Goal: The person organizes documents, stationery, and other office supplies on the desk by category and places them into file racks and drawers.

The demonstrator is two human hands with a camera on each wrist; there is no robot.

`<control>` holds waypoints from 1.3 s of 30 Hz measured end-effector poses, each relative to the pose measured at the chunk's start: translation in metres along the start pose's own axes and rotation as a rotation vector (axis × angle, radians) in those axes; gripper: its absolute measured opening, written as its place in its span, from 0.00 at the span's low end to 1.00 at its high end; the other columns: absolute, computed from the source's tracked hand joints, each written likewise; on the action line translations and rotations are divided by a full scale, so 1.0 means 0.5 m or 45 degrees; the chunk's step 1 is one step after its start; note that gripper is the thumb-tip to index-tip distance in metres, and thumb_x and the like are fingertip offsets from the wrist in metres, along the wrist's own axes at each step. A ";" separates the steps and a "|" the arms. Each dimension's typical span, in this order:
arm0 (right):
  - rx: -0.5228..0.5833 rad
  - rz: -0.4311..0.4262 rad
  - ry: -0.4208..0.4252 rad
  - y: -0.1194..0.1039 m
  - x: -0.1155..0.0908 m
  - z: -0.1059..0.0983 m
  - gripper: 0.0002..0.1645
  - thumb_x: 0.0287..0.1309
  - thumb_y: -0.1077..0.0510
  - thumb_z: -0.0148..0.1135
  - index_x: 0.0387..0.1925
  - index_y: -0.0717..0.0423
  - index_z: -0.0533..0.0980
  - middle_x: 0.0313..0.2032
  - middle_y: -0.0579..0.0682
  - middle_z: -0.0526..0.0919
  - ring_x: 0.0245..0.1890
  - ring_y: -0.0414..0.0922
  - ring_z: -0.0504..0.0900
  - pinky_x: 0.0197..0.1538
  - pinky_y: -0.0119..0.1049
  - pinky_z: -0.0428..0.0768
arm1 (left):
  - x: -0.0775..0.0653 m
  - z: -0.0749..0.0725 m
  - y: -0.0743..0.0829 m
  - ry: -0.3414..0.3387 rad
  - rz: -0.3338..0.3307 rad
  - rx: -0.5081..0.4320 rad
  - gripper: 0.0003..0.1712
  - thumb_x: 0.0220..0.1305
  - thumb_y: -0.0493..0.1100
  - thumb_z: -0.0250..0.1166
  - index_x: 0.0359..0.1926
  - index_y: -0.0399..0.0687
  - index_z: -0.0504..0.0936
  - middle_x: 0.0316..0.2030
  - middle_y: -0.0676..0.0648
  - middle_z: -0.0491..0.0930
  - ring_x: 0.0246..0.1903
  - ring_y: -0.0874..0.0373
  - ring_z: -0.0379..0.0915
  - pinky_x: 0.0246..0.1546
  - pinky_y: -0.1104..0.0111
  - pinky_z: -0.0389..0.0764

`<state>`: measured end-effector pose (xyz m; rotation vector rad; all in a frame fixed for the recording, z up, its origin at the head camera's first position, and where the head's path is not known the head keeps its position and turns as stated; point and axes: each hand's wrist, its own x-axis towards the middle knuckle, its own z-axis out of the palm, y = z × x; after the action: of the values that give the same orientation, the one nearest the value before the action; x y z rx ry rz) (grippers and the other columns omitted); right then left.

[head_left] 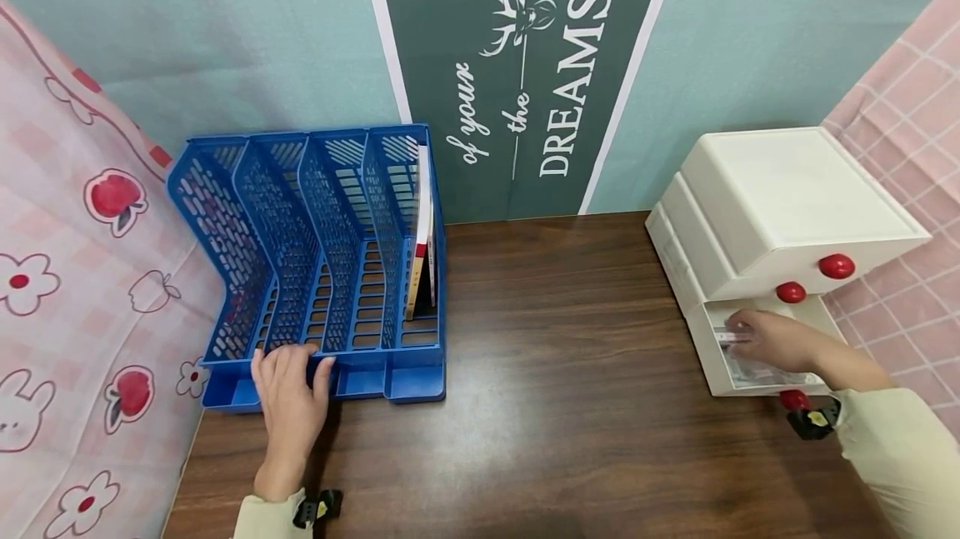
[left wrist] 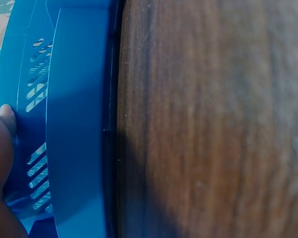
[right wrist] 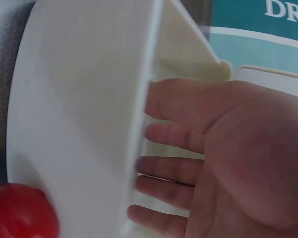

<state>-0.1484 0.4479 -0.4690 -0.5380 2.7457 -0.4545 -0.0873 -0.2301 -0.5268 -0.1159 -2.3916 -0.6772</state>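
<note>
My left hand [head_left: 288, 397] rests on the front edge of a blue file rack [head_left: 408, 353], its fingers over the rim. In the left wrist view a fingertip [left wrist: 7, 115] touches the blue plastic. My right hand [head_left: 776, 343] reaches down into the pulled-out bottom drawer [head_left: 701, 347] of a white drawer box [head_left: 832, 189]. Beside its fingers lies a small clear thing with a pinkish label [head_left: 731, 337], whose kind I cannot tell. The right wrist view shows the fingers [right wrist: 171, 168] fairly straight, tips partly hidden behind the drawer front [right wrist: 84, 114].
Books [head_left: 422, 247] stand in the rack's rightmost slot. Red knobs [head_left: 836, 266] stick out from the drawers. Brown wooden tabletop [head_left: 555, 356] lies between rack and drawer box. A patterned cloth [head_left: 75, 272] hangs at the left, a pink checked one [head_left: 900, 314] at the right.
</note>
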 end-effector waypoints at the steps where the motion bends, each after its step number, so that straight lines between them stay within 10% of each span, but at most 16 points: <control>1: 0.002 0.001 0.007 -0.002 -0.004 -0.001 0.24 0.53 0.61 0.73 0.46 0.74 0.76 0.42 0.63 0.85 0.44 0.64 0.84 0.47 0.59 0.80 | 0.000 0.000 0.000 0.000 -0.001 -0.001 0.14 0.59 0.32 0.72 0.43 0.31 0.79 0.39 0.32 0.78 0.50 0.33 0.66 0.71 0.38 0.44; 17: -0.081 -0.015 0.282 -0.016 -0.070 -0.004 0.21 0.57 0.60 0.72 0.50 0.67 0.78 0.42 0.62 0.86 0.41 0.53 0.85 0.40 0.45 0.80 | 0.002 0.001 0.001 -0.020 -0.010 0.019 0.14 0.60 0.33 0.72 0.43 0.30 0.79 0.39 0.32 0.78 0.50 0.33 0.66 0.71 0.39 0.45; 24: 0.335 0.086 0.523 -0.015 -0.102 0.014 0.13 0.63 0.68 0.66 0.49 0.67 0.79 0.44 0.16 0.73 0.41 0.17 0.74 0.38 0.15 0.73 | 0.000 0.002 -0.001 -0.036 -0.027 0.026 0.14 0.62 0.34 0.71 0.44 0.31 0.78 0.40 0.32 0.79 0.51 0.33 0.66 0.72 0.39 0.43; 39: 0.606 0.395 0.970 -0.021 -0.166 0.064 0.12 0.65 0.66 0.63 0.28 0.47 0.78 0.20 0.33 0.76 0.19 0.30 0.71 0.20 0.26 0.67 | 0.000 0.002 -0.002 -0.058 -0.048 0.031 0.13 0.63 0.34 0.71 0.44 0.31 0.78 0.41 0.32 0.79 0.52 0.33 0.66 0.72 0.40 0.43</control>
<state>-0.0603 0.4645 -0.4746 0.2408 3.1270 -1.4126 -0.0881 -0.2303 -0.5280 -0.0771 -2.4503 -0.6693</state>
